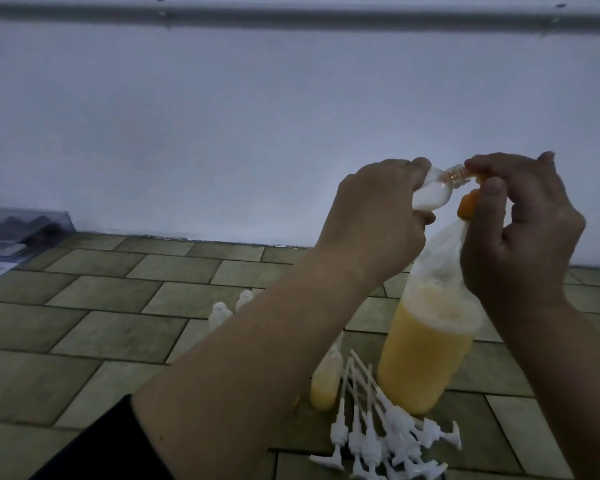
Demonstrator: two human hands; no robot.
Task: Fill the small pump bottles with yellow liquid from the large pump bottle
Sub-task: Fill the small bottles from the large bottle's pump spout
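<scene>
My left hand (374,209) holds a small clear bottle (193,192) tilted sideways, its threaded neck against the orange pump head (466,207) of the large bottle (426,344). The large bottle stands on the tiled surface, about half full of yellow liquid with foam on top. My right hand (520,230) rests on the orange pump head, fingers closed around it. A small bottle with yellow liquid (324,382) stands beside the large bottle's base. Empty small bottles (220,315) stand farther left, partly hidden by my left forearm.
A pile of several white pump tops with long dip tubes (385,434) lies in front of the large bottle. A clear plastic box (18,226) sits at the far left against the white wall. The surface is tile-patterned (101,306).
</scene>
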